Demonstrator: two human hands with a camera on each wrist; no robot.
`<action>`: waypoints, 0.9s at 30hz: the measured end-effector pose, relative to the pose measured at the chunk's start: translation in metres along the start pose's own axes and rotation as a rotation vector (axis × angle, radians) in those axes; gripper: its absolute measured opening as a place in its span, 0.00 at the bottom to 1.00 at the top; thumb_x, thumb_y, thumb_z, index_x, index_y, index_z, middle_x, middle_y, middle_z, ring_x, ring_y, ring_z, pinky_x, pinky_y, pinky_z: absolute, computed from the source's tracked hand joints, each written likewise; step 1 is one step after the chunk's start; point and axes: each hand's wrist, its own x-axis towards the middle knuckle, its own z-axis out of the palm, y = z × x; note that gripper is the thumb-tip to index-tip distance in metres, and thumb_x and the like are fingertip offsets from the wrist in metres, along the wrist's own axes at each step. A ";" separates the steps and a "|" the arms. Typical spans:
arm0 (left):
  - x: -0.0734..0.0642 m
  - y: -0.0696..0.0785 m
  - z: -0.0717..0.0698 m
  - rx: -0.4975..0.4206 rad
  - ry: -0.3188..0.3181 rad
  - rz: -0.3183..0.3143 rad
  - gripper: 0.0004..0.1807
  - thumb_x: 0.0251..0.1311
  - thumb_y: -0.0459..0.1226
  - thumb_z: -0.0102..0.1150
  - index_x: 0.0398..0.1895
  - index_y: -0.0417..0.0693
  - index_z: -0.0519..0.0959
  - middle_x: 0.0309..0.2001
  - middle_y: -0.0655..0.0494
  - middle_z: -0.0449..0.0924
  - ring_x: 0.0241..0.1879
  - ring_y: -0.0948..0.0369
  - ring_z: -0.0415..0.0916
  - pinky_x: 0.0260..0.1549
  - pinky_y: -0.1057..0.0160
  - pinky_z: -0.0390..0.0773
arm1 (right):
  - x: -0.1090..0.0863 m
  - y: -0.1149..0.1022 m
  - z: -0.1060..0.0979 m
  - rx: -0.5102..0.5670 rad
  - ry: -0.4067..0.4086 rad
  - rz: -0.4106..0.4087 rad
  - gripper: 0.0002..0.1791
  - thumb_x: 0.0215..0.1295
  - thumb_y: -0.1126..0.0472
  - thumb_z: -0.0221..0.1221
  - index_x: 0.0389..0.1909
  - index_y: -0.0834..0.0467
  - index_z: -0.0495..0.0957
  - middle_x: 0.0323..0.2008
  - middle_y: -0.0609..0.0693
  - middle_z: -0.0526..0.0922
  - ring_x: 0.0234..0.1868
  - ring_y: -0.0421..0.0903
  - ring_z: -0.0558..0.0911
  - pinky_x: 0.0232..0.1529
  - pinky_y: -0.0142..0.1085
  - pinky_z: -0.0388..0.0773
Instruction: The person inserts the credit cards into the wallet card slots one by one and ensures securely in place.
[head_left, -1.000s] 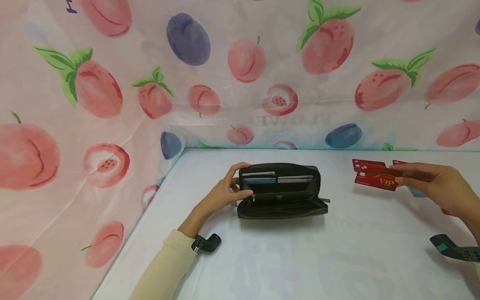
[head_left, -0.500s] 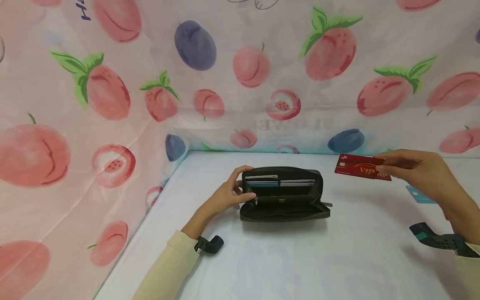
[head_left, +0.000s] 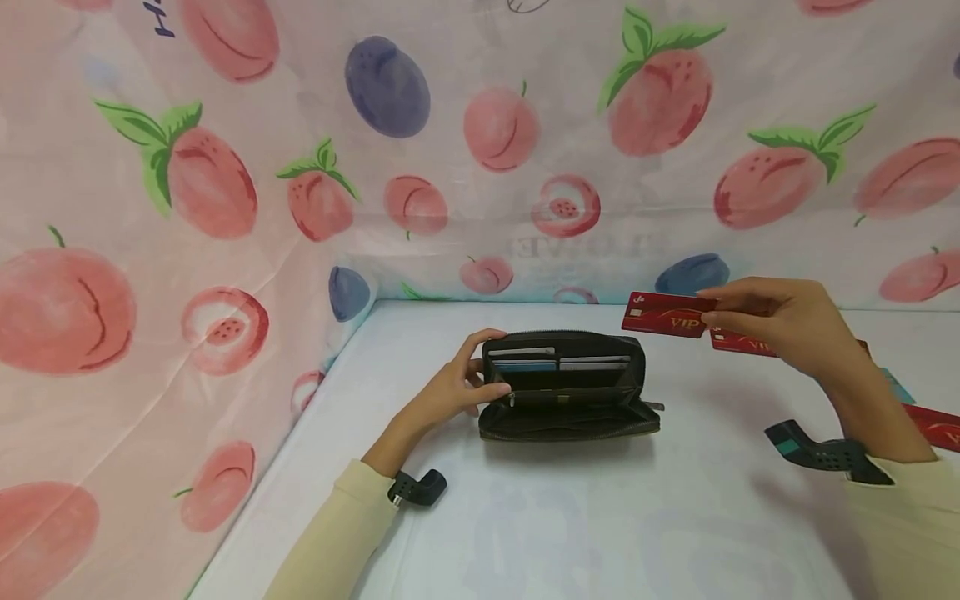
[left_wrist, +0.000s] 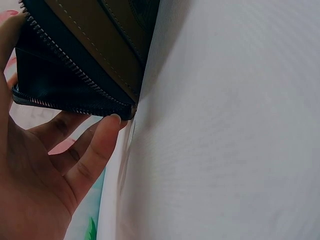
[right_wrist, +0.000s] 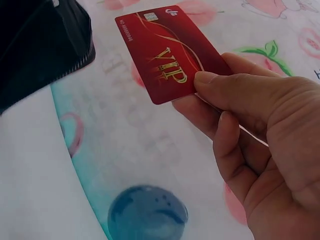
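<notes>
An unzipped dark long wallet (head_left: pixel 562 379) stands open on the table, light and blue cards showing in its inner slots. My left hand (head_left: pixel 446 390) grips its left end, fingers behind and thumb on the inner edge. The left wrist view shows the wallet's brown outside and zipper (left_wrist: pixel 82 75). Between thumb and fingers, my right hand (head_left: pixel 783 321) pinches a red VIP card (head_left: pixel 660 315). That card is held in the air, right of the wallet and apart from it. In the right wrist view, the card (right_wrist: pixel 160 50) shows its chip and gold lettering.
Another red VIP card (head_left: pixel 742 342) lies partly hidden beneath my right hand. Farther right are a blue card (head_left: pixel 898 385) and a red card (head_left: pixel 933 427). A fruit-printed cloth (head_left: pixel 450 108) hangs behind and left of the white table (head_left: pixel 570 517).
My right hand has lifted the red VIP card and carried it left, closer to the wallet. My left hand and the wallet have stayed in place.
</notes>
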 end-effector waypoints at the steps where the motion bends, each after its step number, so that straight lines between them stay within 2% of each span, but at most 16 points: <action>1: 0.000 0.000 0.000 -0.002 0.000 0.003 0.39 0.62 0.40 0.62 0.72 0.61 0.52 0.34 0.47 0.75 0.36 0.38 0.74 0.28 0.41 0.77 | 0.001 -0.002 0.002 0.012 -0.001 -0.019 0.19 0.60 0.53 0.66 0.52 0.53 0.82 0.37 0.41 0.85 0.38 0.36 0.80 0.32 0.31 0.78; 10: 0.000 -0.002 -0.001 -0.008 0.001 -0.007 0.39 0.62 0.40 0.62 0.71 0.66 0.53 0.34 0.45 0.74 0.36 0.37 0.74 0.28 0.41 0.77 | 0.012 -0.014 0.019 0.018 0.002 -0.088 0.17 0.59 0.55 0.67 0.50 0.52 0.84 0.38 0.40 0.84 0.35 0.37 0.82 0.29 0.32 0.78; 17: 0.002 -0.001 -0.002 -0.006 0.004 -0.010 0.38 0.62 0.41 0.62 0.71 0.66 0.53 0.34 0.46 0.75 0.35 0.39 0.75 0.28 0.42 0.77 | 0.011 -0.023 0.024 -0.004 0.016 -0.138 0.15 0.58 0.58 0.68 0.48 0.51 0.85 0.33 0.43 0.86 0.34 0.38 0.79 0.23 0.34 0.75; 20: 0.001 0.000 -0.002 -0.009 0.006 -0.016 0.38 0.62 0.41 0.62 0.71 0.65 0.53 0.35 0.46 0.76 0.35 0.40 0.75 0.28 0.42 0.77 | 0.009 -0.029 0.027 -0.035 0.025 -0.207 0.14 0.57 0.60 0.69 0.46 0.49 0.86 0.32 0.43 0.86 0.32 0.38 0.78 0.23 0.32 0.73; 27: 0.002 0.001 -0.001 -0.014 -0.002 -0.015 0.39 0.62 0.39 0.62 0.72 0.63 0.53 0.38 0.45 0.77 0.36 0.38 0.75 0.27 0.42 0.77 | 0.007 -0.037 0.038 -0.136 0.048 -0.448 0.18 0.53 0.70 0.69 0.43 0.50 0.87 0.33 0.42 0.86 0.35 0.35 0.75 0.31 0.24 0.73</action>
